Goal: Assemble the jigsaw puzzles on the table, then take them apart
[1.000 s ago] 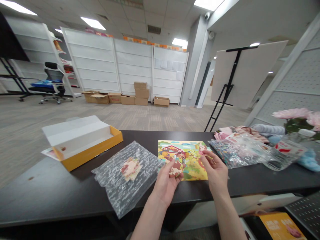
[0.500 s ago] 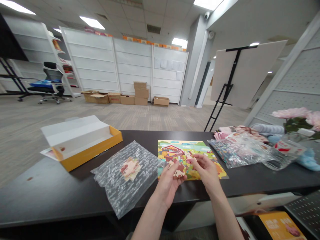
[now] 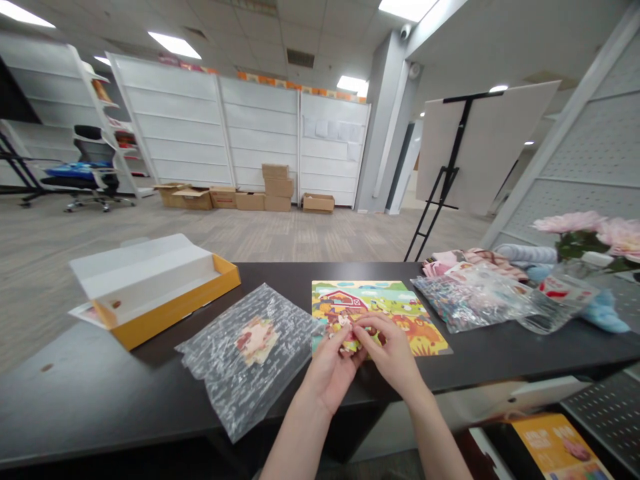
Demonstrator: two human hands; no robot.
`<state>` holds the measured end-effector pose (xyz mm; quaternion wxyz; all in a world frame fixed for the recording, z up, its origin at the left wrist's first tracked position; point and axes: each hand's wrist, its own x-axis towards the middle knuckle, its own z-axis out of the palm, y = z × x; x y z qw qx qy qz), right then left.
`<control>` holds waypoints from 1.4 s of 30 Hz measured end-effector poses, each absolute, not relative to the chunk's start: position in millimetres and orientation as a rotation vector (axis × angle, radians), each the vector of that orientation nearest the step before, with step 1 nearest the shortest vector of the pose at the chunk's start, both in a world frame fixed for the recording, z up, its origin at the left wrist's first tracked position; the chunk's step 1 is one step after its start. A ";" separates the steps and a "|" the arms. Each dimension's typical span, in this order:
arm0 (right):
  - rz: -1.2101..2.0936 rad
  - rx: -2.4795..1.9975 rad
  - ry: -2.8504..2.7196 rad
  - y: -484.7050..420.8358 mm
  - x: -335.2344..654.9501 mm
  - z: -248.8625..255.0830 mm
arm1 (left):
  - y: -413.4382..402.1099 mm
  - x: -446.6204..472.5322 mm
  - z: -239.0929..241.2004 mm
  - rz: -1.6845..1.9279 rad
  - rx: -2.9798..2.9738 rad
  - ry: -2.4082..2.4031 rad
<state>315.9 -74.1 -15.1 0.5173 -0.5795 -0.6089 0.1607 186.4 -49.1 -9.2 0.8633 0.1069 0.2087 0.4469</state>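
Observation:
Over the farm picture board (image 3: 380, 293), my left hand (image 3: 330, 370) curls around some small colourful puzzle pieces (image 3: 350, 343), mostly covered by the fingers. My right hand (image 3: 390, 350) touches the left fingertips, with thumb and forefinger closed in a pinch at the same pieces. Whether the pinched piece is separate from the others I cannot make out. The board lies flat on the dark table and shows a red barn and animals. To the left is a clear plastic bag (image 3: 215, 380), with several puzzle pieces (image 3: 257, 339) in a pile on or inside it.
An open yellow box (image 3: 175, 313) with a white lid stands at the table's left. On the right are a bag of small colourful bits (image 3: 450, 303), folded cloths (image 3: 495, 263) and pink flowers (image 3: 570, 223). Below the front edge lies an orange-and-black box (image 3: 555, 443).
My right hand has moved left and in against my left hand. The pieces are now more covered by the fingers, and the board's right side shows more. The view has shifted slightly.

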 end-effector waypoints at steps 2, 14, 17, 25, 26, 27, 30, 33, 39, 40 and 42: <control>0.262 -1.425 -1.528 -73.0 335.6 -17.5 | -48.3 184.1 -8.9 0.905 0.189 0.485; -0.337 -2.121 -1.576 -75.8 450.5 -67.5 | -47.7 180.0 -4.5 0.952 0.252 0.587; -0.278 -2.084 -1.588 -75.6 447.7 -62.5 | -47.0 180.2 -5.5 0.967 0.244 0.599; -0.372 -2.105 -1.419 -77.2 448.7 -62.0 | -48.8 182.9 -3.9 1.013 0.280 0.639; -0.372 -2.110 -1.443 -77.2 448.6 -63.3 | -49.2 183.2 -4.5 1.006 0.294 0.641; -0.362 -2.115 -1.458 -77.2 448.8 -64.4 | -49.4 183.5 -5.5 0.993 0.307 0.643; -0.337 -2.142 -1.417 -77.0 449.6 -65.4 | -49.3 183.3 -9.8 0.959 0.353 0.632; -0.358 -2.086 -1.384 -74.1 444.9 -64.0 | -49.0 182.8 -12.7 0.965 0.422 0.603; -0.253 -1.819 -1.671 -60.4 406.3 -62.3 | -49.2 184.6 -10.0 1.009 0.391 0.643; -0.231 -1.829 -1.707 -59.0 400.0 -61.3 | -49.1 184.8 -9.2 1.013 0.381 0.645; -0.189 -1.852 -1.758 -57.5 391.4 -58.2 | -48.8 184.8 -7.6 1.020 0.366 0.640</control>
